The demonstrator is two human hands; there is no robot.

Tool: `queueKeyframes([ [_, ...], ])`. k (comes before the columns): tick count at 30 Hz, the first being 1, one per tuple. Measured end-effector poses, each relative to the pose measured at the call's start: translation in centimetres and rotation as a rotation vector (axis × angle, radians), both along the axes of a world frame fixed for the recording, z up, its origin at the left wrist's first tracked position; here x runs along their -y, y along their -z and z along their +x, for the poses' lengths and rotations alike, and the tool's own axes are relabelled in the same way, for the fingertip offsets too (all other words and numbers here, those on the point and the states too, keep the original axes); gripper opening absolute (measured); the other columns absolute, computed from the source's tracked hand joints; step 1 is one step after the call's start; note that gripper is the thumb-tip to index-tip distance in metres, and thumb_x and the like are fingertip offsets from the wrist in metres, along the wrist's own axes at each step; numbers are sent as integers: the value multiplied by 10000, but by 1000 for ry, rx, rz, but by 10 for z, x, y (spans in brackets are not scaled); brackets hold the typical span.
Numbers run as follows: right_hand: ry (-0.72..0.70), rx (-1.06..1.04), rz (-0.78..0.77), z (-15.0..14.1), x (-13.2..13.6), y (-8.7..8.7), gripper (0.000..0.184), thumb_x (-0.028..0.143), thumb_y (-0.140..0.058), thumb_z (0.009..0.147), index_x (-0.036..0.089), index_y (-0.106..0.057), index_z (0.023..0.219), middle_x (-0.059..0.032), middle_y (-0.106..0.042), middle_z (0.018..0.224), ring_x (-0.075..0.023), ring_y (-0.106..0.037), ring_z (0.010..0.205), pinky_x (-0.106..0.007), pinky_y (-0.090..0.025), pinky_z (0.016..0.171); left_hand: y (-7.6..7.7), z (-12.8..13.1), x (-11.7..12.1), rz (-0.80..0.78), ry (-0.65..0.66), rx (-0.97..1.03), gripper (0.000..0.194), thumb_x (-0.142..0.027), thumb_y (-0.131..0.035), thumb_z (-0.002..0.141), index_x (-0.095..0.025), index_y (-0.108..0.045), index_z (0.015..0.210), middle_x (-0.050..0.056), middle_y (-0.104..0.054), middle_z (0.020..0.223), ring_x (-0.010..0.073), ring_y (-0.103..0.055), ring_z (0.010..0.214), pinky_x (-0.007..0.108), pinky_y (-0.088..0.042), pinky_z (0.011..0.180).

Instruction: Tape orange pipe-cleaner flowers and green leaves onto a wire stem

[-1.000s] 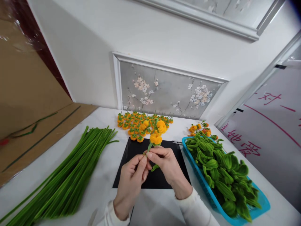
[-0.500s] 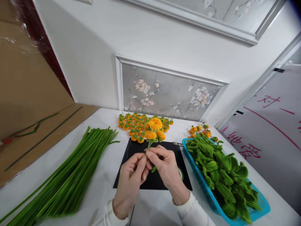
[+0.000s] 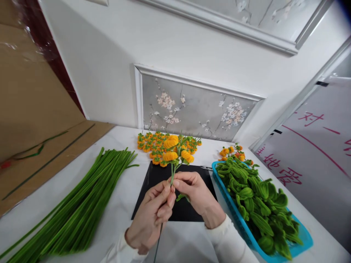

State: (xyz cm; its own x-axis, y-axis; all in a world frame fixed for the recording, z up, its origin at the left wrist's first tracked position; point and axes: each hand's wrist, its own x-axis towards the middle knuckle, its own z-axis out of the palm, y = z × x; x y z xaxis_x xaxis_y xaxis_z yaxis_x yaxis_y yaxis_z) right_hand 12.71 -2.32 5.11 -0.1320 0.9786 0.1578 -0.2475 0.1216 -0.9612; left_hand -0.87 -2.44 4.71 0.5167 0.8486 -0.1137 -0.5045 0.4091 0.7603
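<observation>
A small bunch of fuzzy orange pipe-cleaner flowers (image 3: 170, 156) stands upright above my hands, on thin green stems (image 3: 172, 171). My left hand (image 3: 153, 212) is closed round the lower stems, thumb and fingers pinched together. From the right, my right hand (image 3: 197, 193) pinches the same stems just beside the left fingertips. A green strip (image 3: 181, 197) shows below the right fingers; its kind is unclear. Under both hands lies a black mat (image 3: 189, 215). Part of the stems is hidden inside the fingers.
Long green pipe cleaners (image 3: 90, 197) lie bundled at left. A blue basket (image 3: 304, 237) holds green fuzzy leaves (image 3: 263, 208) at right. Several orange flower heads (image 3: 148, 142) rest near the wall, more orange flowers (image 3: 225, 150) behind the basket. A metal tool (image 3: 206, 168) lies by the mat.
The flower bunch has turned and spread, showing its stems and flowers from another side. Both hands still pinch the stems; the left hand has shifted slightly down. A white-and-green roll is now hidden.
</observation>
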Motion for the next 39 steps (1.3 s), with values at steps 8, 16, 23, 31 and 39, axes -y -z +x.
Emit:
queueKeyframes([
  [8,120,-13,40,2,0,0,121,272,-676,750,165,-693,693,27,-540,575,-77,-428,466,-209,-342,445,-3,9,4,270,-146,-315,246,-381,-658,780,-151,-592,722,-8,-602,590,80,-507,447,185,-428,417],
  [16,255,-37,-17,-1,2,0,119,279,-707,706,164,-724,726,5,-614,636,-104,-481,581,-236,-383,573,6,7,5,453,-267,-446,246,-351,-568,846,-170,-595,680,-26,-562,512,84,-463,396,196,-383,382],
  [23,154,-155,-79,-5,4,0,179,323,-733,692,160,-735,766,26,-540,556,-62,-318,475,-205,-227,443,1,6,9,425,-260,-389,255,-344,-572,845,-169,-585,660,-38,-508,496,54,-374,386,163,-263,357],
  [31,41,-184,-56,-4,5,2,194,340,-721,725,158,-749,789,20,-532,560,-62,-307,481,-214,-199,451,-2,5,13,350,-197,-265,304,-371,-581,839,-154,-565,627,-46,-473,496,31,-292,365,162,-176,341],
  [39,28,-166,-64,-4,7,-2,258,362,-718,715,167,-749,880,8,-558,593,-65,-285,473,-215,-177,446,-4,6,11,222,-167,-168,264,-387,-606,819,-172,-532,686,-65,-488,482,11,-204,322,146,-141,314],
])
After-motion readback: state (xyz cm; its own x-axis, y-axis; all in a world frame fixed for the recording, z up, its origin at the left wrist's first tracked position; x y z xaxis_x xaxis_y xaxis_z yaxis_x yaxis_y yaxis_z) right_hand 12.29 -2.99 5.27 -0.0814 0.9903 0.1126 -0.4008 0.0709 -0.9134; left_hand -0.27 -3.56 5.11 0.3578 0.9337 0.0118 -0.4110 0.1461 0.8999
